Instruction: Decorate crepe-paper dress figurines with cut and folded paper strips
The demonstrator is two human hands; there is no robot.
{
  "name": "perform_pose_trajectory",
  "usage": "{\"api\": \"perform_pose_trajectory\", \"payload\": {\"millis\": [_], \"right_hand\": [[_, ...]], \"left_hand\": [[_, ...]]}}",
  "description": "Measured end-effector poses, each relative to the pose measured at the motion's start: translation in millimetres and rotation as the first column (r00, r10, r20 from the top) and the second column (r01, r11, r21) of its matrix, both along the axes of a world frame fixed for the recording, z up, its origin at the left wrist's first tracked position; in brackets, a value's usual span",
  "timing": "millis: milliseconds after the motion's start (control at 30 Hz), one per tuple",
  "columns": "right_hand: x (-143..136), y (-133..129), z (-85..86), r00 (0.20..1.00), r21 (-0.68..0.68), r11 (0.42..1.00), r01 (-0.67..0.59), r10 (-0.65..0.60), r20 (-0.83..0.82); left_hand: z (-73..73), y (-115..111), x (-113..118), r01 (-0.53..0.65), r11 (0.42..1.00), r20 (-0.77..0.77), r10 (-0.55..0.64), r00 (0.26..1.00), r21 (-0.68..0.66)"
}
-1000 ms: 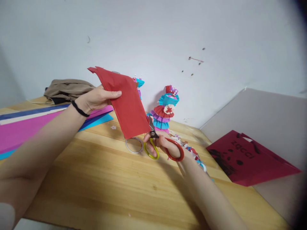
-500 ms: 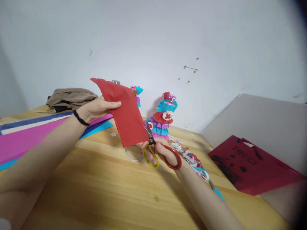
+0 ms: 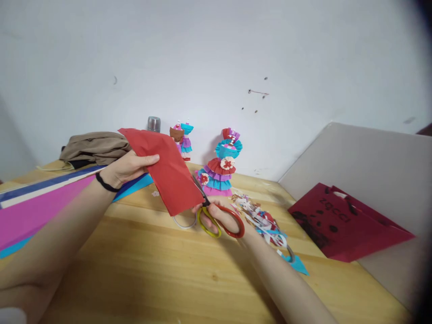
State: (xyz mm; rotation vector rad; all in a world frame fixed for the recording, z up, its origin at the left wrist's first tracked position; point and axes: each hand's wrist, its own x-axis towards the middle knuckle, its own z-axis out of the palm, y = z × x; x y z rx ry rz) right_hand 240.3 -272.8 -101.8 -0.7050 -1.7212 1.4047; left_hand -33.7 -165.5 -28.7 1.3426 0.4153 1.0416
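Observation:
My left hand [image 3: 130, 168] pinches a folded sheet of red paper [image 3: 168, 168] by its left side, thumb on top, holding it up over the table. My right hand [image 3: 216, 215] grips scissors [image 3: 232, 226] with one red and one yellow handle loop. The scissor blades lie along the right edge of the red paper near its lower corner; whether they are cutting into it I cannot tell. Partly hidden below the paper, a white ring [image 3: 186, 223] rests on the wooden table [image 3: 145, 270].
Ruffled paper dress figures [image 3: 222, 166] stand near the wall. Paper scraps [image 3: 261, 220] and a tape roll [image 3: 290, 254] lie to the right, before a red paper bag [image 3: 340, 225]. Coloured sheets [image 3: 50, 202] and a brown cloth [image 3: 97, 146] occupy the left; a clear jar [image 3: 154, 123] stands behind.
The view has shifted slightly, so the wall marks and figures appear further left. Both hands keep their hold on the red paper and the scissors, and the blades remain at the paper's right edge.

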Motion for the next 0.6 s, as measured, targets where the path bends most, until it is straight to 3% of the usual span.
{"api": "perform_pose_trajectory", "payload": {"millis": [300,600], "right_hand": [[8,2,4.0,0.998,-0.064,0.996,0.065,-0.063,0.026],[16,-2,18.4,0.994,-0.116,0.993,0.029,-0.016,0.11]], "left_hand": [[-0.3,0,6,-0.089,0.995,-0.016,0.089,0.996,-0.033],[2.9,-8,3,-0.094,0.995,-0.072,0.091,0.993,-0.04]]}}
